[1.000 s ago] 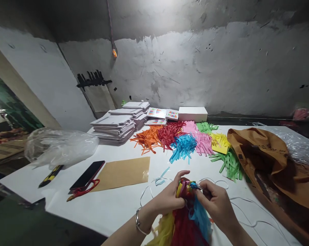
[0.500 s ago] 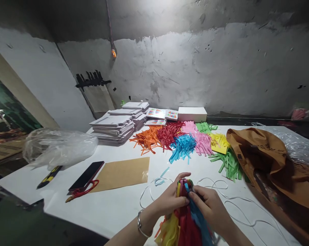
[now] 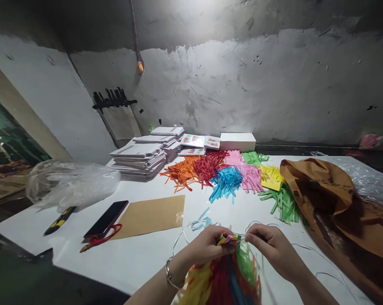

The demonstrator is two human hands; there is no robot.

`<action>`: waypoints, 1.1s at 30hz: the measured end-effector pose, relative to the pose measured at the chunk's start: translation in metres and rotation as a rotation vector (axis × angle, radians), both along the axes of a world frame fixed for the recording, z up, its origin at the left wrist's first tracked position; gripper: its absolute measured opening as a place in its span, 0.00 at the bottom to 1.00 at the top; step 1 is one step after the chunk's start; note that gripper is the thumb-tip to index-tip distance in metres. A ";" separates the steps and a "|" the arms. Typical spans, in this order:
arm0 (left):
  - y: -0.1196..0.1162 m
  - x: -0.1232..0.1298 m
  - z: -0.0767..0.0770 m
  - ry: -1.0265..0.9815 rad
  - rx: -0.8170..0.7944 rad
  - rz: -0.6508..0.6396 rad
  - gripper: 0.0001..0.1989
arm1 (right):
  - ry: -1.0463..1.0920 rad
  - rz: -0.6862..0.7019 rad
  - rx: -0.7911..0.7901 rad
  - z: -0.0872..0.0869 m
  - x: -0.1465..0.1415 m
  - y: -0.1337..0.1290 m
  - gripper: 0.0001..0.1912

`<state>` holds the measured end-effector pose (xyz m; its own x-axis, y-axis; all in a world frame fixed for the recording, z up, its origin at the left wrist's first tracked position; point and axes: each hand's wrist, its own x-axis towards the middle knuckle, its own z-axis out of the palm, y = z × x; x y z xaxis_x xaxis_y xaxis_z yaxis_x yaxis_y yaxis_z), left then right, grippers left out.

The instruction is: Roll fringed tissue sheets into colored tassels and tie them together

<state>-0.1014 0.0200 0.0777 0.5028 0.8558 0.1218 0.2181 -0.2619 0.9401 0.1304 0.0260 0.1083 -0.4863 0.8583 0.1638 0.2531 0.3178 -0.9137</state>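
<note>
A bundle of multicoloured paper tassels (image 3: 223,279) in yellow, red, blue and green hangs at the bottom centre, its strips fanned downward. My left hand (image 3: 210,243) is closed round the gathered top of the bundle. Just to the right, my right hand (image 3: 266,243) pinches a thin white cord (image 3: 242,234) between thumb and fingers, beside the top of the tassels. The cord trails in loops over the white table (image 3: 147,262) on both sides. Light blue paper scraps (image 3: 201,223) lie behind my left hand.
Fringed paper piles, including orange (image 3: 181,171) and blue (image 3: 226,182), lie farther back, near stacked white packets (image 3: 139,159) and a white box (image 3: 237,142). A phone (image 3: 107,219), brown sheet (image 3: 153,216), cutter (image 3: 59,220) and plastic bag (image 3: 73,182) are left; brown cloth (image 3: 325,190) is right.
My right hand has left the tassels and moved slightly right and up, now pinching the cord. The bundle has turned in my left hand, and green strips show on its right side.
</note>
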 end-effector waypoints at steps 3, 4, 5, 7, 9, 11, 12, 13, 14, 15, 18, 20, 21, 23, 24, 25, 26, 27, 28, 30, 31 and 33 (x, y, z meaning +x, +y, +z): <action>0.000 0.003 0.001 -0.014 -0.037 -0.031 0.18 | -0.012 -0.027 0.043 0.002 -0.001 0.001 0.21; 0.000 0.004 0.001 -0.025 -0.045 -0.035 0.18 | 0.000 -0.033 0.048 0.001 -0.001 0.001 0.21; 0.001 0.006 0.001 -0.039 -0.048 -0.038 0.19 | 0.016 -0.032 0.049 -0.001 -0.001 0.001 0.22; 0.001 0.008 0.003 -0.064 -0.047 -0.034 0.20 | 0.044 -0.018 0.040 -0.005 0.001 0.003 0.22; -0.001 0.009 0.007 -0.080 -0.057 -0.036 0.22 | 0.047 -0.010 0.022 -0.012 0.003 0.005 0.21; -0.004 0.010 0.012 -0.079 -0.033 -0.044 0.22 | 0.028 0.005 -0.011 -0.021 0.002 0.006 0.18; -0.005 0.011 0.016 -0.071 0.006 -0.044 0.21 | 0.018 0.022 -0.031 -0.026 -0.001 0.006 0.21; -0.007 0.013 0.018 -0.057 0.059 -0.038 0.21 | 0.019 0.048 -0.045 -0.031 -0.005 0.006 0.28; -0.008 0.015 0.021 -0.039 0.123 -0.024 0.19 | 0.032 0.086 -0.049 -0.035 -0.011 0.005 0.34; -0.009 0.018 0.023 -0.017 0.191 -0.003 0.19 | 0.053 0.131 -0.049 -0.040 -0.018 0.003 0.36; -0.009 0.024 0.023 0.021 0.320 0.036 0.20 | 0.128 0.202 -0.035 -0.048 -0.037 -0.003 0.24; -0.008 0.024 0.018 -0.027 0.324 0.028 0.26 | 0.157 0.170 -0.036 -0.049 -0.042 -0.006 0.22; -0.008 0.023 0.014 -0.053 0.294 0.033 0.34 | 0.170 0.135 -0.035 -0.050 -0.042 -0.007 0.21; -0.009 0.020 0.002 -0.064 0.187 0.059 0.57 | 0.181 0.054 -0.030 -0.050 -0.037 -0.007 0.21; -0.009 0.019 -0.005 -0.053 0.113 0.069 0.63 | 0.170 0.008 -0.025 -0.050 -0.034 -0.007 0.20; -0.010 0.019 -0.013 -0.038 0.043 0.077 0.65 | 0.153 -0.041 -0.019 -0.051 -0.031 -0.006 0.20; -0.011 0.019 -0.021 -0.030 -0.012 0.080 0.63 | 0.134 -0.088 -0.007 -0.051 -0.028 -0.005 0.20; -0.012 0.020 -0.028 -0.032 -0.042 0.076 0.59 | 0.116 -0.118 0.010 -0.051 -0.027 -0.004 0.20; -0.012 0.020 -0.034 -0.035 -0.049 0.071 0.56 | 0.103 -0.130 0.028 -0.051 -0.026 -0.004 0.21; -0.013 0.019 -0.037 -0.014 -0.033 0.061 0.53 | 0.106 -0.084 0.057 -0.050 -0.026 -0.004 0.23; -0.013 0.017 -0.035 0.016 -0.039 0.051 0.55 | 0.109 -0.050 0.066 -0.049 -0.027 -0.004 0.22; -0.013 0.010 -0.023 0.112 -0.077 0.021 0.59 | 0.113 -0.011 0.072 -0.048 -0.028 -0.005 0.19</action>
